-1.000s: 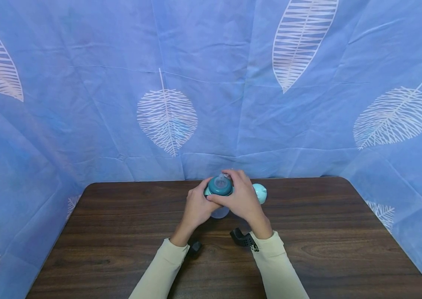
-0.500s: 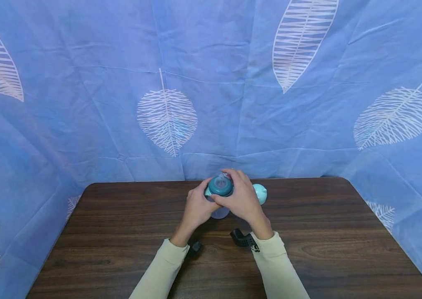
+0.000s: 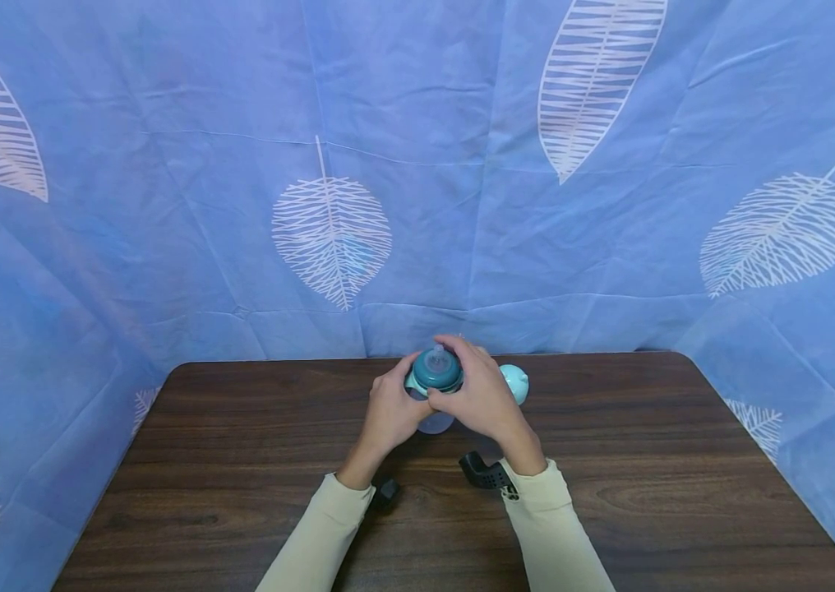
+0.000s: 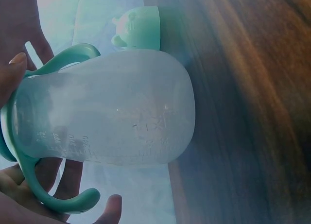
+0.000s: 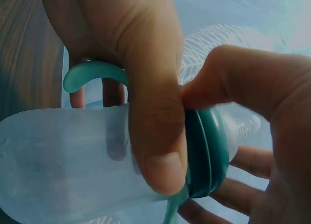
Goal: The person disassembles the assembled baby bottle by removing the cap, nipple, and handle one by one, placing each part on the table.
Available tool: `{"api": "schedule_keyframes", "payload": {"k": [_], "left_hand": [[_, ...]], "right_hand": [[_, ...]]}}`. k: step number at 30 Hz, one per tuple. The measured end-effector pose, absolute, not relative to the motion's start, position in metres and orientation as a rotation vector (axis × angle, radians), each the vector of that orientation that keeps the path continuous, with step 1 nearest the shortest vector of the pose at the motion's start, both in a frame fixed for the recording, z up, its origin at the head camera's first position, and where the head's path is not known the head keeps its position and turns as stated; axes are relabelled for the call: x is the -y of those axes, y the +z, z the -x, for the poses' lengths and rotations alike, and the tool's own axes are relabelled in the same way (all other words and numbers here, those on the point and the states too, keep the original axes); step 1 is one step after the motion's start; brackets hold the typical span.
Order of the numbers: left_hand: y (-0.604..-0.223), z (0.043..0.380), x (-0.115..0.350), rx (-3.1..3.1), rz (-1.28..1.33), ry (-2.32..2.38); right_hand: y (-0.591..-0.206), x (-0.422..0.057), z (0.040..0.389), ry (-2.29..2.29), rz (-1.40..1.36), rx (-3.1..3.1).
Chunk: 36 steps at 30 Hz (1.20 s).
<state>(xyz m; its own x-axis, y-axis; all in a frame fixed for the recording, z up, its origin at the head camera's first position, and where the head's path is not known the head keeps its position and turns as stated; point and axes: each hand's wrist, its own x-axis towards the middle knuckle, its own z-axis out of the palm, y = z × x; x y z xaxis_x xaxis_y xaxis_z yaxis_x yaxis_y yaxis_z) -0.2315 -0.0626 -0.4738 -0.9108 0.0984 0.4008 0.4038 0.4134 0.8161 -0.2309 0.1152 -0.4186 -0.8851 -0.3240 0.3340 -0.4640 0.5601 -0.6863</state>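
We see the left forearm (image 3: 311, 533) and right forearm (image 3: 556, 530), both in pale cream sleeves, slanting forward and inward toward each other. We find the left hand (image 3: 390, 404) curled, its thumb (image 5: 158, 131) laid nearly straight; close beside it, the right hand (image 3: 481, 400) arches with bent fingers and a crooked thumb (image 5: 235, 73).

- 1 left hand (image 3: 393, 404), 1 right hand (image 3: 482, 396)
- 1 bottle (image 4: 112, 110) — between the hands
- 2 handles (image 4: 73, 204) — by the hands
- 1 cap (image 3: 514, 383) near the right hand
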Motion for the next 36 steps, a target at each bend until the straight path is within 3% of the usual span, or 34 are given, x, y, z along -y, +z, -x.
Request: {"api": "schedule_keyframes", "payload": {"k": [11,36], "left_hand": [[-0.473,0.231,0.063,2.411,0.413,-1.520],[-0.474,0.232,0.063,2.391,0.430,-1.503]], "right_hand": [[-0.425,-0.104,0.231,1.064,-0.403,2.689],[-0.420,-0.107,0.231,1.100,-0.495,2.646]]}}
